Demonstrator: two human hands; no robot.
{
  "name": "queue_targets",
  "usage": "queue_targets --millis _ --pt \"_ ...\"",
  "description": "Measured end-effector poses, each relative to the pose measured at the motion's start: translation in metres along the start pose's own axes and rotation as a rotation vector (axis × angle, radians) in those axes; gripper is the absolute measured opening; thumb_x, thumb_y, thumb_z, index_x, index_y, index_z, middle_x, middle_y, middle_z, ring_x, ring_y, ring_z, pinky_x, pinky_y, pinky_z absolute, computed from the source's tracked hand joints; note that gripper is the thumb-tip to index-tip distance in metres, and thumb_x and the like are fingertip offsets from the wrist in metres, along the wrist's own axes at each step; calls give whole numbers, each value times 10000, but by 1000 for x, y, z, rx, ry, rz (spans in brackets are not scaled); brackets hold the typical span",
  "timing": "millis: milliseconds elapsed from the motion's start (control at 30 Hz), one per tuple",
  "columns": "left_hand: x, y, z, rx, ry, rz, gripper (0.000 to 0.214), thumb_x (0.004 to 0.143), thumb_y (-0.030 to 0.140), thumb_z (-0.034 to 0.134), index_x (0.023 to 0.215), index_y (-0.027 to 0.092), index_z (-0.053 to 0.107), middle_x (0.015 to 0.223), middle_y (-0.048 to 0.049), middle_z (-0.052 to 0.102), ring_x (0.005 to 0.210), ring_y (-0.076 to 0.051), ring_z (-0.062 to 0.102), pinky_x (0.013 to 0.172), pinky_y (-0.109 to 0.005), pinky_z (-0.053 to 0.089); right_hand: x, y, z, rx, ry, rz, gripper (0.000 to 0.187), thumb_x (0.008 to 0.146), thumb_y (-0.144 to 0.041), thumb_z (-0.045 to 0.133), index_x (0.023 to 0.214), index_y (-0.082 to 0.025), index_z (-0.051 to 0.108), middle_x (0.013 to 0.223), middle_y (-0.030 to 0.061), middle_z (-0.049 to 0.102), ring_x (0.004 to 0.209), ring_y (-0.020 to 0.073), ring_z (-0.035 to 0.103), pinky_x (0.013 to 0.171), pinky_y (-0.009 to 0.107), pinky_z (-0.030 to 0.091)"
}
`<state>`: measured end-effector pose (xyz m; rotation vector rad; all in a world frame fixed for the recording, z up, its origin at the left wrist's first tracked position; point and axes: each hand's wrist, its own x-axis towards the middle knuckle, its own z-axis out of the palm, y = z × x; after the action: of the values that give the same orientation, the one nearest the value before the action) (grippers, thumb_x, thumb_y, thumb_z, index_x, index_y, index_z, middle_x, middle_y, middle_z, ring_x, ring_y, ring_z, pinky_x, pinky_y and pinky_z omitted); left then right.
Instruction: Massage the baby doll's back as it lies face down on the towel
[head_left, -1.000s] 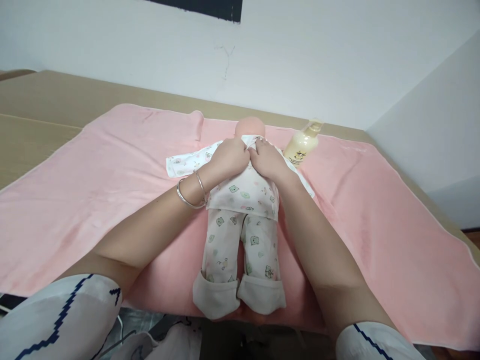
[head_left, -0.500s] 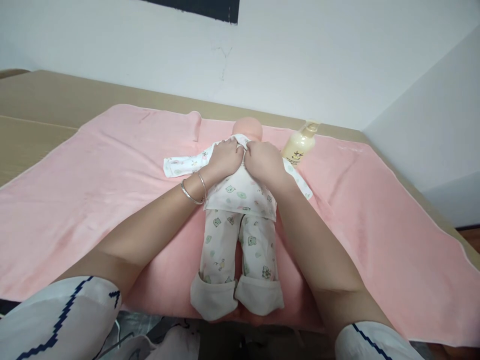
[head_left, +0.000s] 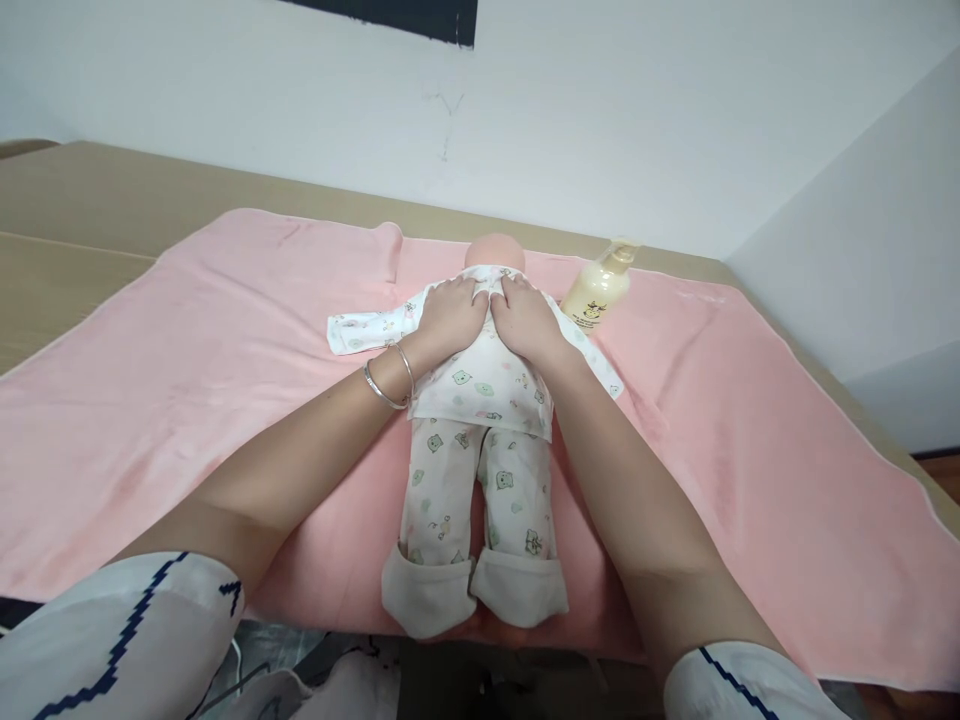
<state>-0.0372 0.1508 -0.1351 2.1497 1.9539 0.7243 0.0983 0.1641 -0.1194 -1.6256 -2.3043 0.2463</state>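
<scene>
A baby doll (head_left: 495, 250) lies stretched out on a pink blanket (head_left: 225, 400), its head away from me. It wears a white printed shirt (head_left: 480, 390) and matching trousers (head_left: 439, 490) with plain turned-up cuffs. My left hand (head_left: 454, 315) rests flat on the upper part of the shirt, fingers pointing toward the head. Beside it, my right hand (head_left: 526, 320) also lies on the shirt with its fingers extended. The two thumbs nearly meet at the middle. The doll's sleeves spread out to either side, and no face shows.
A pump bottle (head_left: 598, 290) of pale yellow liquid with a cow picture stands beyond the doll's right-hand sleeve. The blanket covers much of a tan surface (head_left: 150, 185) that meets a white wall (head_left: 600, 120). Cables (head_left: 240, 675) show below the front edge.
My right hand has gone from curled, pinching the shirt near the neck, to lying flat with fingers extended. The shirt's neck edge now lies smoother. My left hand has barely moved.
</scene>
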Motion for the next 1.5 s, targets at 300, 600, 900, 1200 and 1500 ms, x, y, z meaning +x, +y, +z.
queue_targets --millis 300,600,900,1200,1500 --pt "-2 0 -2 -73 25 -29 427 1002 298 307 1113 156 694 1237 -150 747 1154 -282 674 1042 -404 506 -12 -9 -20 -24 -57 -7 517 1043 -289 288 1401 -94 606 1418 191 611 1295 341 600 1170 528 466" --pt "-1 -3 2 -161 58 -43 434 982 323 337 1084 159 725 1201 -145 765 1121 -291 685 1024 -414 512 -16 -22 -16 -54 112 -14 554 1002 -182 298 1461 -37 572 1575 202 468 1519 344 394 1292 537 341" --pt "-3 -2 1 -159 51 -47 426 979 333 357 1100 177 735 1230 -132 764 1153 -291 685 1045 -423 523 -23 -25 -25 51 163 -51 708 970 -192 309 1675 -134 306 1738 117 224 1625 310 278 1301 550 374" --pt "0 -4 4 -148 65 -42 456 981 325 336 1130 153 731 1254 -161 754 1185 -313 681 1082 -447 511 -17 -20 -6 191 192 -1 527 963 -198 330 1350 -85 671 1557 148 526 1488 297 492 1298 509 410" --pt "-1 -3 5 -181 74 -51 450 982 313 353 1154 158 738 1258 -157 754 1202 -325 676 1095 -465 503 -16 -16 -13 262 268 -24 555 937 -160 369 1433 -105 611 1642 127 428 1549 295 429 1335 553 360"
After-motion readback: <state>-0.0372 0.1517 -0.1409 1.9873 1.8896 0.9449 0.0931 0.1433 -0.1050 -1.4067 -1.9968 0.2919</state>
